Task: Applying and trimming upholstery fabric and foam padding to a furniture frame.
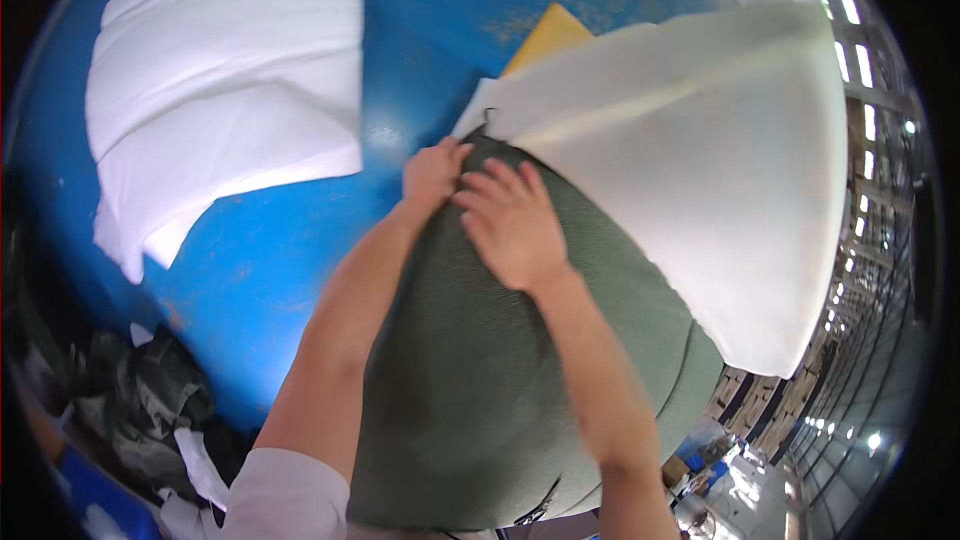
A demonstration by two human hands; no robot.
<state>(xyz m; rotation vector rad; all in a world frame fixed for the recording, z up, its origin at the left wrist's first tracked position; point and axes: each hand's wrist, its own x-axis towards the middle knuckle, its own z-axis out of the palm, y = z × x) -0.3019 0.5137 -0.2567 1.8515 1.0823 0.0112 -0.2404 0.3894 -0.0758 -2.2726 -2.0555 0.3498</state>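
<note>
A large dark green fabric cushion spreads out in front of me, its narrow far corner pointing away. My left hand is closed on the edge of the fabric at that corner. Just beside it, my right hand lies on the green surface with its fingers spread, slightly blurred. A thin dark cord loop sticks up past the corner. Near my body, a small black strip, perhaps a zipper end, shows on the cushion. What fills the cushion is hidden.
The cushion rests on a blue table. A thick white foam slab lies at the right, with a yellow piece behind it. Folded white padding sits far left. Dark crumpled fabric is below the table's left edge.
</note>
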